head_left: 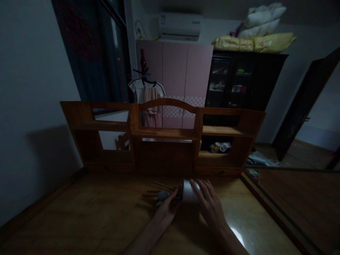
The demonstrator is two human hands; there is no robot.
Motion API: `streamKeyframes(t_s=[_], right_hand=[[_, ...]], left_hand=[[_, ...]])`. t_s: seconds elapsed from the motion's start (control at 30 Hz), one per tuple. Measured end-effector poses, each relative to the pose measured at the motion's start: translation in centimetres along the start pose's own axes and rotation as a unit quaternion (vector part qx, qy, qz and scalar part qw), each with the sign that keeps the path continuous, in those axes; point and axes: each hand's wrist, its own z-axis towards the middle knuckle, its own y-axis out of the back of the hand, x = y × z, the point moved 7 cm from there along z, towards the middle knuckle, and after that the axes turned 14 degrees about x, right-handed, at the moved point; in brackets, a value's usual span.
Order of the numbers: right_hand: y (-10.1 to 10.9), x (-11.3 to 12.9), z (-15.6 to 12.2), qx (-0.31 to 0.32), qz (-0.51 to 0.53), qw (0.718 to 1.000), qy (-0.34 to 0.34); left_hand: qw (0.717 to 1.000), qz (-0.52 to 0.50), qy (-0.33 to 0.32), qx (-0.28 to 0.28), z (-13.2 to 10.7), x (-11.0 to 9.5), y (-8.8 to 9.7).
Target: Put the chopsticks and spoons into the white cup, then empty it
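Observation:
A white cylindrical container [188,191] lies on its side just above the wooden surface, its opening facing left. My right hand [211,203] is closed over its right end, fingers laid across the top. Out of the opening, to the left, stretches a bundle of thin sticks [151,193], possibly pens or brushes; the dim light hides their kind. A greyish-blue rounded thing [163,195] sits among them. My left hand [168,209] is closed around the bundle close to the opening, and its fingertips are partly hidden.
Behind the hands stands a wooden shelf unit [164,133] along the far edge of the light wooden surface [92,212]. A raised wooden rail [265,205] runs along the right side. The wall [34,124] is at the left. Farther back are a pink wardrobe [174,71] and a dark cabinet [247,81].

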Motion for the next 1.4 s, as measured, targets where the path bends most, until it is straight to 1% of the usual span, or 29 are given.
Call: streamKeyframes(t_s=[0.13, 0.2, 0.37, 0.43, 0.5, 0.67, 0.77, 0.83, 0.97, 1.17, 1.3, 1.4], right_hand=[[-0.3, -0.6, -0.1, 0.006, -0.047, 0.999, 0.002], [-0.3, -0.7, -0.2, 0.007, -0.055, 0.998, 0.007], [0.1, -0.5, -0.2, -0.007, -0.051, 0.998, 0.022], [0.2, -0.4, -0.1, -0.007, -0.045, 0.998, 0.031], [0.2, -0.3, -0.1, -0.005, -0.044, 0.998, 0.038], [-0.2, -0.3, 0.0, 0.0, -0.049, 0.998, 0.029], [-0.5, -0.4, 0.0, 0.009, -0.054, 0.998, 0.03], [-0.6, -0.5, 0.0, 0.015, -0.058, 0.998, 0.028], [-0.2, -0.2, 0.0, 0.021, -0.064, 0.997, 0.03], [0.3, 0.1, 0.1, 0.028, -0.076, 0.996, 0.039], [0.2, -0.4, -0.1, 0.022, -0.083, 0.996, 0.032], [0.1, -0.8, -0.1, 0.014, -0.075, 0.997, 0.026]], left_hand=[[0.999, 0.018, 0.012, -0.025, 0.1, -0.3, 0.8], [0.999, 0.017, 0.02, -0.019, 0.3, -0.3, 1.3], [0.999, 0.008, 0.046, 0.023, 0.7, -0.1, 1.8], [0.998, 0.005, 0.06, 0.024, 0.7, 0.1, 2.0], [0.998, 0.008, 0.068, 0.012, 0.6, 0.3, 2.0], [0.999, 0.024, 0.045, -0.01, 0.4, 0.2, 1.6], [0.999, 0.025, 0.029, -0.007, 0.3, 0.1, 1.5], [0.999, 0.02, 0.03, 0.001, 0.3, 0.2, 1.7], [0.999, 0.03, 0.039, -0.013, 0.5, 0.4, 2.4], [0.999, 0.037, 0.037, -0.013, 0.7, 0.4, 3.0], [0.999, 0.037, 0.033, -0.012, 0.5, 0.2, 3.0], [0.999, 0.039, 0.032, -0.02, 0.0, -0.1, 2.4]])
